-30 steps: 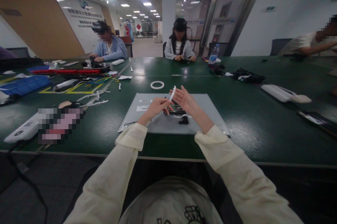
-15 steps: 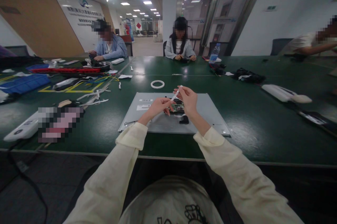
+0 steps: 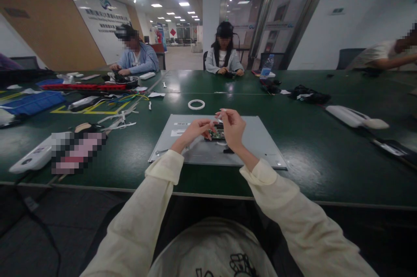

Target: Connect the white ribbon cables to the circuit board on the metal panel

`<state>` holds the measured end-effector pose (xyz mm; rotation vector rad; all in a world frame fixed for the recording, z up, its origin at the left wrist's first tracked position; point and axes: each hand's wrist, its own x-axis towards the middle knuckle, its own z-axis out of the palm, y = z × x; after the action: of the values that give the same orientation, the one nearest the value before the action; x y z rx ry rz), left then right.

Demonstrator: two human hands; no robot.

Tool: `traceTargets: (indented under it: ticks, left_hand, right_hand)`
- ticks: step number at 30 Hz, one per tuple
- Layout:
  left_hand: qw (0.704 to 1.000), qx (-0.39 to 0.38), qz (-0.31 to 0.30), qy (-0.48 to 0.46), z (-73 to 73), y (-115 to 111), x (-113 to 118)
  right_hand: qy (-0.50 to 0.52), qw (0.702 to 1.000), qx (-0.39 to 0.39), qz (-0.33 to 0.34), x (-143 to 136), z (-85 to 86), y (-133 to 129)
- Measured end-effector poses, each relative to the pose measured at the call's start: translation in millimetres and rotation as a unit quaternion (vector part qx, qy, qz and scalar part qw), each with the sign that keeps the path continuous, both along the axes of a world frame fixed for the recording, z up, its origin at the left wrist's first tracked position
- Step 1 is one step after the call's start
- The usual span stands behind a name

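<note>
Hand L & hand R raised over circuit bd, both pinched, contents unclear.

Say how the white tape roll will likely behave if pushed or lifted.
The white tape roll would probably slide when pushed, since it lies flat on the glossy table. Its thin ring and wide hole suggest little weight.

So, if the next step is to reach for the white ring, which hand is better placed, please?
Probably the left hand: the white ring lies nearly straight beyond it, while the right hand is farther to the right. Whether either holds something is unclear.
</note>
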<state>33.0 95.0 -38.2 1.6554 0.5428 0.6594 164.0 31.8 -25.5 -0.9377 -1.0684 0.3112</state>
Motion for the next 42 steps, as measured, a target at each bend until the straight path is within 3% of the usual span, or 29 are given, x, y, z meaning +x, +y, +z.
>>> traceTargets:
  ticks: [5,10,16,21,24,29,34,42]
  left_hand:
    - [1.0,-0.01,0.02,-0.016,-0.9,3,-3]
    - [0.994,0.022,-0.042,-0.096,-0.5,-2,3]
    - [0.996,0.081,-0.023,-0.007,-3.1,-3,7]
    - [0.996,0.057,-0.066,0.037,1.1,-11,6]
    - [0.995,0.053,-0.069,0.046,3.8,-14,6]
    - [0.998,0.055,-0.024,0.031,7.0,-13,3]
    - [0.998,0.043,-0.018,0.031,5.4,-10,1]
    - [0.997,0.038,-0.008,0.062,1.1,-5,2]
  right_hand:
    - [-0.005,1.0,0.002,0.0,-3,6.5,-10]
    - [-0.025,1.0,-0.012,0.004,1,1.1,-6]
    - [-0.006,0.999,-0.024,0.041,1,-3.5,1]
    - [-0.004,0.998,-0.052,0.023,14,-5.7,9]
    - [-0.011,0.997,-0.064,0.038,19,-5.8,9]
    - [0.026,0.993,-0.084,0.075,18,-7.4,13]
    - [-0.007,0.986,-0.113,0.122,19,-10.5,18]
    - [-0.101,0.99,-0.083,0.046,18,-2.9,4]
